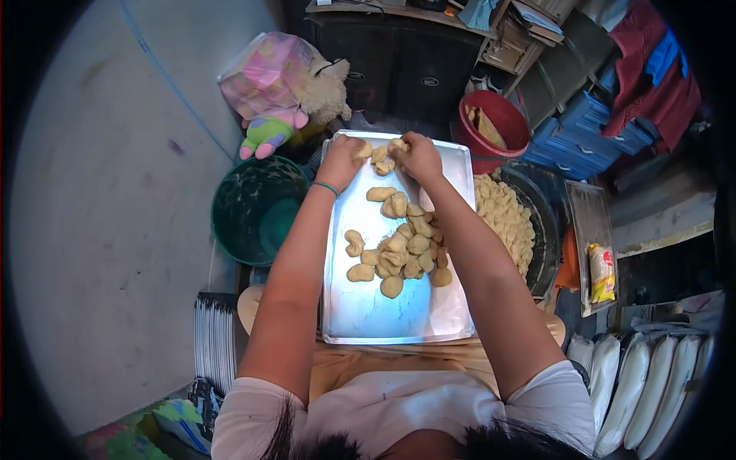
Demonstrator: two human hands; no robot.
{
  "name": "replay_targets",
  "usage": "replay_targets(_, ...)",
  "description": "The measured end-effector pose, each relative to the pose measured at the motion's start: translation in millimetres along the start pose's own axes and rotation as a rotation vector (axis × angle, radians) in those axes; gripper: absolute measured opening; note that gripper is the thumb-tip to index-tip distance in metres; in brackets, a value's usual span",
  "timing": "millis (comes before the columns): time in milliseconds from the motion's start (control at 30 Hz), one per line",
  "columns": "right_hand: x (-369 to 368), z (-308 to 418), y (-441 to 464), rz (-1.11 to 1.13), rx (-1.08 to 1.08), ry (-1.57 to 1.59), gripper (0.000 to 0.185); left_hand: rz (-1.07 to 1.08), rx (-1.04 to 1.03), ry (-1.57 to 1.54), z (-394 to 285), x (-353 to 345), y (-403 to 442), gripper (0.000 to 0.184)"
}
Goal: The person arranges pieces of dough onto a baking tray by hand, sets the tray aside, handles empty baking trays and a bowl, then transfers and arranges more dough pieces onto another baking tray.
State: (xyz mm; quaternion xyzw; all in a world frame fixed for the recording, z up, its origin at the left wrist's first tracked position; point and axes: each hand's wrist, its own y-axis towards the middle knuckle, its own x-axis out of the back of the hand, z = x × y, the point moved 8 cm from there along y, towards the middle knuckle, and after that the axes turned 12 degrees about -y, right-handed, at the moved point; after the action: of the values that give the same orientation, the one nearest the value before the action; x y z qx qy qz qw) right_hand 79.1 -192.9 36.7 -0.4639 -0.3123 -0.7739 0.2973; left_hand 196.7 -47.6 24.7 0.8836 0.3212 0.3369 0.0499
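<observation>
A shiny metal tray point(345, 314) rests across my lap, with a heap of pale yellow-brown dough pieces point(392, 259) around its middle and right side. At the tray's far left, my left hand point(341, 162) has its fingers closed on a piece of dough point(363, 151). My right hand point(421, 159), at the far edge, is closed on another dough piece point(397, 145). Between the two hands lie a few small dough lumps point(382, 163). My fingertips are partly hidden behind the backs of my hands.
A green bucket point(230, 207) stands left of the tray. To the right are a large dark basin point(546, 253) full of dough pieces and a red bucket point(466, 146). Stacked trays point(214, 341) stand lower left; white packages point(629, 391) line up lower right. Dark cabinets point(429, 77) are ahead.
</observation>
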Motion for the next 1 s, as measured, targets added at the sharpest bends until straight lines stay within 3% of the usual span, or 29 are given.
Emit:
replay_targets(67, 4.9, -3.1, 0.3, 0.019, -0.064, -0.125, 0.036, -0.03, 0.019, 0.074, 2.1, 1.2, 5.5, 0.044)
replay_targets(167, -25.5, -35.6, 11.5, 0.098, -0.011, 0.216, 0.04, -0.096, -0.173, 0.212, -39.0, -4.9, -0.4, 0.039)
replay_targets(267, -34.0, -54.3, 15.7, 0.232, -0.019, 0.274, 0.054, 0.022, -0.07, 0.298, -28.4, -25.2, 12.9, 0.033)
replay_targets(300, -31.0, -57.6, 13.1, 0.28, -0.039, 0.23, 0.06, -0.104, -0.134, 0.338, -28.7, -22.5, 15.7, 0.031)
replay_targets(400, 5.7, -29.1, -7.7, 0.001, 0.196, 0.009, 0.061, -0.048, -0.143, 0.304, -27.3, -29.0, 29.6, 0.029)
replay_targets(433, 5.4, -32.1, -10.0, 0.017, 0.177, 0.084, 0.048, -0.063, -0.187, 0.339, -32.2, -29.5, 30.0, 0.027)
replay_targets(533, 1.7, -46.2, -12.1, 0.136, 0.305, 0.092, 0.038, -0.092, -0.205, 0.359, -44.2, -29.7, 27.3, 0.027)
replay_targets(567, 0.1, -58.9, -7.0, 0.13, 0.207, 0.189, 0.041, -0.108, -0.275, 0.324, -53.3, -29.8, 25.1, 0.028)
replay_targets(633, 12.8, -53.5, -2.2, 0.013, 0.096, 0.077, 0.043, -0.135, -0.412, 0.25, -68.7, -31.2, 19.2, 0.03)
replay_targets(667, 17.4, -52.0, -1.4, -0.044, 0.036, 0.023, 0.044, -0.078, -0.373, 0.284, -63.8, -38.6, 24.0, 0.031)
replay_targets(800, 20.1, -55.8, -8.1, -0.148, 0.168, 0.219, 0.066, 0.073, -0.206, 0.437, -53.0, -60.4, 40.6, 0.031)
replay_targets(833, 26.6, -57.5, -18.0, -0.078, 0.144, 0.002, 0.075, 0.088, -0.159, 0.48, -52.8, -62.9, 43.0, 0.029)
replay_targets(933, 37.3, -74.8, -36.1, 0.029, 0.073, -0.043, 0.072, -0.102, -0.417, 0.317, -82.6, -60.3, 34.7, 0.022)
replay_targets(1000, 29.4, -92.0, -33.6, -0.009, 0.049, 0.081, 0.068, 0.012, -0.48, 0.282, -94.1, -80.2, 35.5, 0.02)
